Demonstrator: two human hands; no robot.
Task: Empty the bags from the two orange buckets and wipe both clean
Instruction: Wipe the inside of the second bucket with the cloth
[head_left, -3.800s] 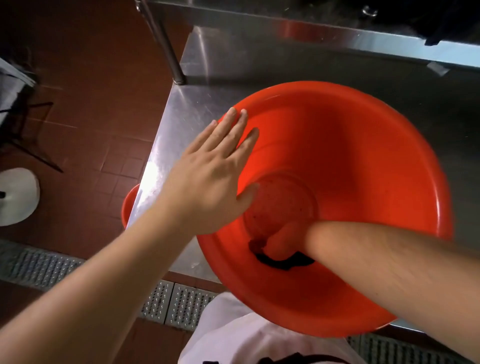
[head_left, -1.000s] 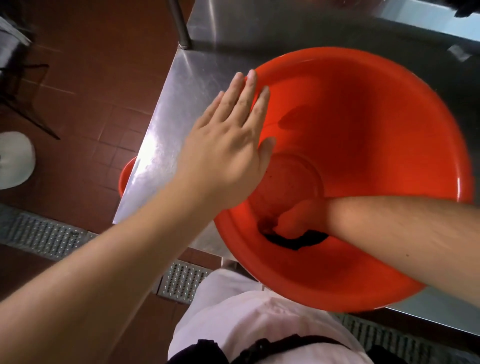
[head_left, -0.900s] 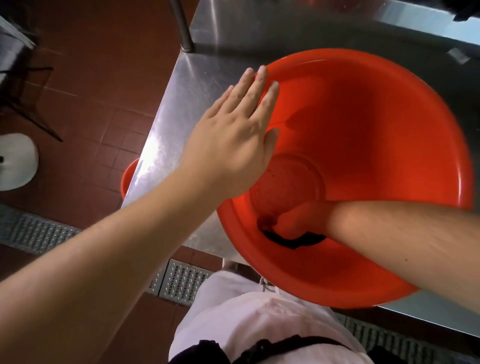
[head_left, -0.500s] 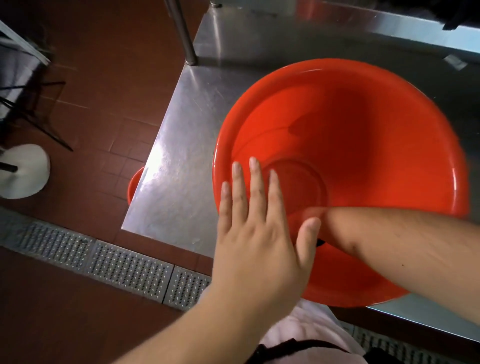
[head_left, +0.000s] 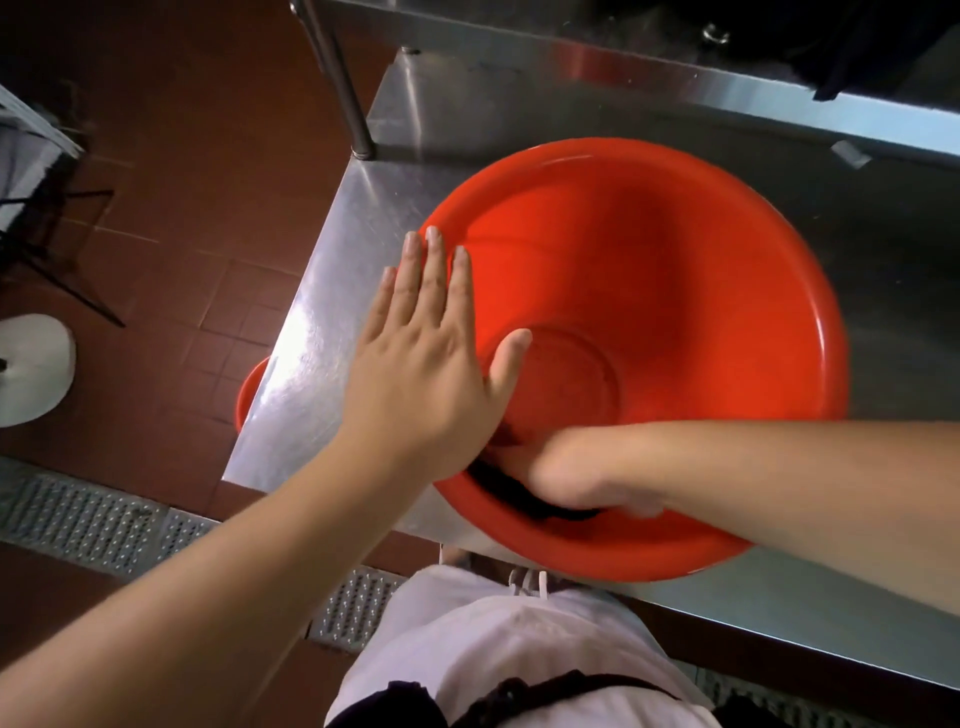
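Observation:
A large orange bucket (head_left: 701, 291) stands on the steel table (head_left: 332, 291), tipped toward me, with no bag inside. My left hand (head_left: 421, 358) lies flat with straight fingers over its left rim, thumb reaching inside. My right hand (head_left: 561, 467) is deep in the bucket at the near wall, pressing a dark cloth (head_left: 514, 496) against the plastic. Its fingers are mostly hidden behind the wrist. A second orange bucket (head_left: 249, 387) peeks out below the table's left edge, on the floor.
A steel upright (head_left: 343, 83) and a raised shelf (head_left: 675, 78) border the table's back. Red tile floor (head_left: 171, 208) lies to the left, with a metal drain grate (head_left: 98, 525) along the front. A white round object (head_left: 31, 374) sits at far left.
My left hand swung from the near rim back out to the left rim. My right hand with the cloth slid along the near inner wall. The view shifted slightly.

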